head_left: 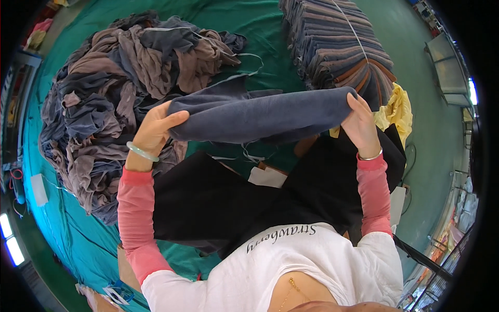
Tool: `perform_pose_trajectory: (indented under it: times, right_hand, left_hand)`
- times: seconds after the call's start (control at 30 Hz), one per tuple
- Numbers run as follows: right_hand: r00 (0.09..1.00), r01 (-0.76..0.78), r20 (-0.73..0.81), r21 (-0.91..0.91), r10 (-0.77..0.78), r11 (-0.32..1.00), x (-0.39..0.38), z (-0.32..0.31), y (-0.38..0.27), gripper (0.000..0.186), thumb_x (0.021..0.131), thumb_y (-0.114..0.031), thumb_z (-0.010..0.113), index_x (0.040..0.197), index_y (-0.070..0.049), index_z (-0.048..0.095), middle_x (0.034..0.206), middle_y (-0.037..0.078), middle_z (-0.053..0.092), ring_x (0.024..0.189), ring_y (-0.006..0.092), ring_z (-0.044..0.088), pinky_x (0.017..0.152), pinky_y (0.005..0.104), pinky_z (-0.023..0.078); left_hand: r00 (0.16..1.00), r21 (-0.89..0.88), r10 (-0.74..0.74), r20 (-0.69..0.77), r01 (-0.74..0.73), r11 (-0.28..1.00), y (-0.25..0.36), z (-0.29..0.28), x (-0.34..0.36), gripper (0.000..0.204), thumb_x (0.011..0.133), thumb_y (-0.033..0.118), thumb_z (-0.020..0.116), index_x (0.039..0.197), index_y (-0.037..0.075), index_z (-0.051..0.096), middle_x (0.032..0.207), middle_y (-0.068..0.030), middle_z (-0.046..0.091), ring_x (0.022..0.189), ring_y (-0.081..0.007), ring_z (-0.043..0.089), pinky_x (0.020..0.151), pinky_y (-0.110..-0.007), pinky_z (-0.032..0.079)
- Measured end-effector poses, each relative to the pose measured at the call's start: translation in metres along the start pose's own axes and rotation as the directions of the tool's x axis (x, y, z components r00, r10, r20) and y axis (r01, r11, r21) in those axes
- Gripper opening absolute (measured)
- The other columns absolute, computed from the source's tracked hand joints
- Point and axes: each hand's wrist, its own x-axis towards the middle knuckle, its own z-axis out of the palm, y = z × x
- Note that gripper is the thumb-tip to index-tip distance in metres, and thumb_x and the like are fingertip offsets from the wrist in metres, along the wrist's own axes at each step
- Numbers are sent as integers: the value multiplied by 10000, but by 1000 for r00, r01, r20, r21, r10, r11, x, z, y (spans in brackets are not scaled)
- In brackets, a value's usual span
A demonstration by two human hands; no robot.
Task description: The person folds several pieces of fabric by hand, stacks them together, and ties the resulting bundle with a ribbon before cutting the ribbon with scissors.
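Note:
I hold a piece of slate-blue fabric (pixel 260 114) stretched level in front of me, its long edge folded over. My left hand (pixel 158 127) grips its left end, thumb across the front, and my right hand (pixel 358 122) pinches the right end. Loose pale strips hang below and behind it. Beyond my left hand lies a big heap (pixel 109 135) of crumpled grey and brown fabric pieces. Past my right hand stands a long stack (pixel 332 47) of folded grey, brown and rust pieces with a white strap across it, and yellow cloth (pixel 400 114) lies bunched beside it.
A green sheet (pixel 260 36) covers the floor under the fabrics. My legs in black trousers (pixel 202 203) are spread below the held piece, with white paper and cardboard (pixel 265 177) between them. At the right edge are metal racks and a panel (pixel 444 67), with cables on the floor.

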Motion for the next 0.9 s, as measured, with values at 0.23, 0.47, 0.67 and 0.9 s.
perform_pose_trajectory:
  times: [0.23,0.47,0.67,0.9]
  right_hand:
    - [957,137,-148,-526,-249,839,18,-15,18,220,858,-92,567,1042,27,584,1011,46,594,937,104,536,848,234,395]
    - [970,159,-138,-268,-201,950,81,-42,33,170,839,-68,595,991,-1,629,906,43,642,835,114,589,812,248,439]
    - [984,96,-125,-249,-130,964,79,-46,35,146,863,-181,590,916,-58,648,878,-2,644,790,84,584,739,214,432]
    - [918,-396,-202,-461,341,794,29,-84,110,223,830,-294,621,705,-111,596,668,-80,479,621,23,434,612,173,350]
  left_hand:
    - [984,30,148,-96,-145,989,1,-13,19,513,771,3,589,1226,-79,367,977,-108,618,835,-106,570,759,-204,438]
    - [855,564,460,-241,-263,783,-8,-32,79,197,737,-72,584,921,-22,635,830,-60,649,750,-96,595,686,-219,455]
    - [835,723,550,-1,-380,577,-11,-49,52,166,672,-67,634,813,19,656,925,-47,574,733,-126,571,634,-216,435]
    - [982,674,-108,152,-23,739,-85,-67,19,172,584,-43,684,748,-17,642,867,-88,649,688,-120,587,622,-232,466]
